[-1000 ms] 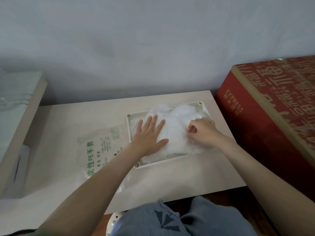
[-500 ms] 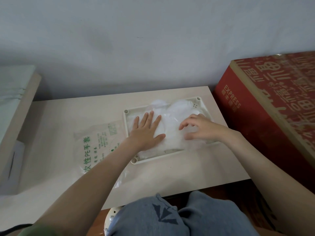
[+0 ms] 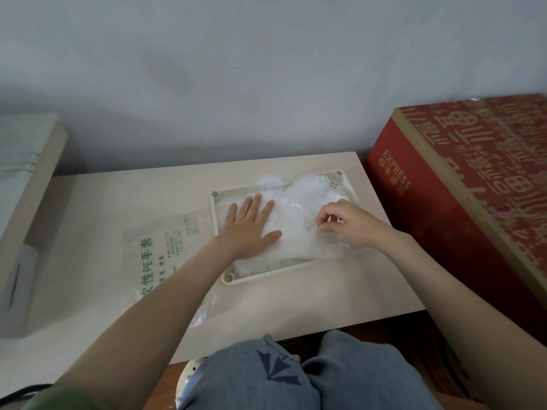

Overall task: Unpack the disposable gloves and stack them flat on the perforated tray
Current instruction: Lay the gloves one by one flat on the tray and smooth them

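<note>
A pile of clear, whitish disposable gloves (image 3: 299,214) lies on the cream perforated tray (image 3: 217,196) in the middle of the pale table. My left hand (image 3: 250,224) presses flat on the left half of the pile, fingers straight and spread. My right hand (image 3: 344,223) sits on the right half with fingers curled, pinching a glove film between thumb and fingertips. The flattened glove packet (image 3: 161,250), clear plastic with green print, lies on the table left of the tray, partly under my left forearm.
A large red box (image 3: 461,202) marked EXPRESS stands against the table's right end. A pale board or shelf (image 3: 26,173) runs along the left. The wall is close behind the table. My knees in blue trousers (image 3: 296,377) are below the front edge.
My right hand went from a fist to spread fingers, and now curls again and pinches the glove film further right. My left hand stayed flat on the pile.
</note>
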